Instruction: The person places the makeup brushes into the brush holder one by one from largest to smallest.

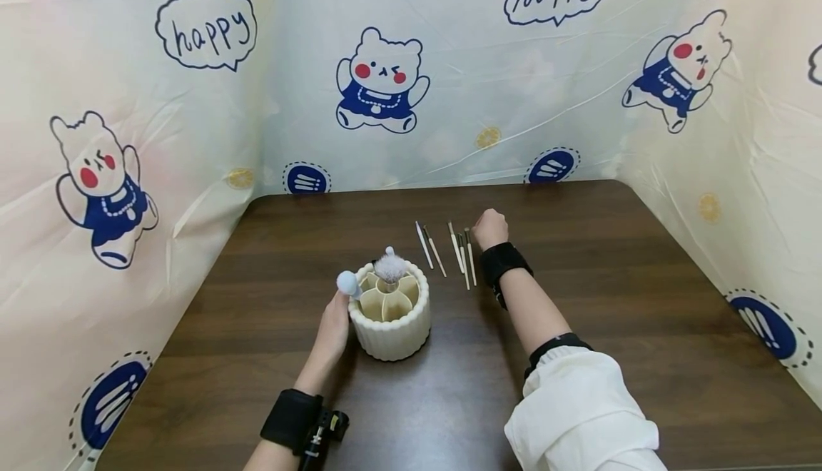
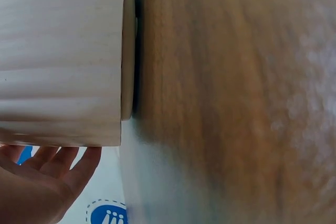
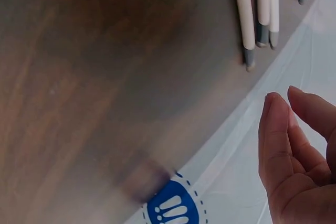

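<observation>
A round cream organizer [image 1: 392, 335] with fluted sides and several compartments stands on the table. From its middle rises a fluffy grey-white makeup brush [image 1: 389, 268], and a pale blue ball-shaped puff [image 1: 349, 283] sticks out at its left rim. My left hand [image 1: 332, 328] rests on the organizer's left side; in the left wrist view its extended fingers [image 2: 79, 169] touch the wall. Several slim brushes [image 1: 461, 253] with pale handles lie on the table right of the organizer. Just right of them is my right hand [image 1: 491, 229], thumb and fingertips slightly apart, holding nothing.
The dark wooden table [image 1: 616, 300] is enclosed on three sides by a pale printed curtain [image 1: 449, 100]. Two more slim brushes [image 1: 424, 245] lie between the organizer and the larger group. Black bands [image 1: 505, 265] wrap both wrists.
</observation>
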Available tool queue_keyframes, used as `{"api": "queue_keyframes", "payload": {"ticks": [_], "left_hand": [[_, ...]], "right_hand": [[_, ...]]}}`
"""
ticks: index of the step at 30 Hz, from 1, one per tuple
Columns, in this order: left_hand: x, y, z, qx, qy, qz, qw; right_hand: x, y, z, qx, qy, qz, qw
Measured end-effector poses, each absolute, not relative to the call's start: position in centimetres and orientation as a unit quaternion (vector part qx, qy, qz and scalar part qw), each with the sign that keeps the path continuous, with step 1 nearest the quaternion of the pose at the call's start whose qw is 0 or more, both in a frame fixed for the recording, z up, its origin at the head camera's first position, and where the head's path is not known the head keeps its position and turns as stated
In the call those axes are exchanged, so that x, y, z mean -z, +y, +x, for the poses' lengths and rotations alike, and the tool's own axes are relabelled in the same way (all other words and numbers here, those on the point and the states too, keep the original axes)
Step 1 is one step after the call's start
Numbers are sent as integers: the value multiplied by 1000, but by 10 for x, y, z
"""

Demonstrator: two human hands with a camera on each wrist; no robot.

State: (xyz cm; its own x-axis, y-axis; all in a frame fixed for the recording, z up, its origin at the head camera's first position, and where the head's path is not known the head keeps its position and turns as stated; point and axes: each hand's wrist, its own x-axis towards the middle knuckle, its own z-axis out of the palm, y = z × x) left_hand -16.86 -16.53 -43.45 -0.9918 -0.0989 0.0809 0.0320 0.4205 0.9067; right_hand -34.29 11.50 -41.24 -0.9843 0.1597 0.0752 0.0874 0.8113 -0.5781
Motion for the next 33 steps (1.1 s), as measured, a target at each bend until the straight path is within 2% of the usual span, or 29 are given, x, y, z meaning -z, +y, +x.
{"api": "queue_keyframes", "payload": {"ticks": [19, 33], "left_hand": [[435, -167, -166, 552, -832, 11, 51], [437, -168, -169, 554, -831, 14, 50]], "right_hand": [[435, 106, -339, -285, -955, -80, 23], [432, 101, -336, -269, -959, -88, -7]]}}
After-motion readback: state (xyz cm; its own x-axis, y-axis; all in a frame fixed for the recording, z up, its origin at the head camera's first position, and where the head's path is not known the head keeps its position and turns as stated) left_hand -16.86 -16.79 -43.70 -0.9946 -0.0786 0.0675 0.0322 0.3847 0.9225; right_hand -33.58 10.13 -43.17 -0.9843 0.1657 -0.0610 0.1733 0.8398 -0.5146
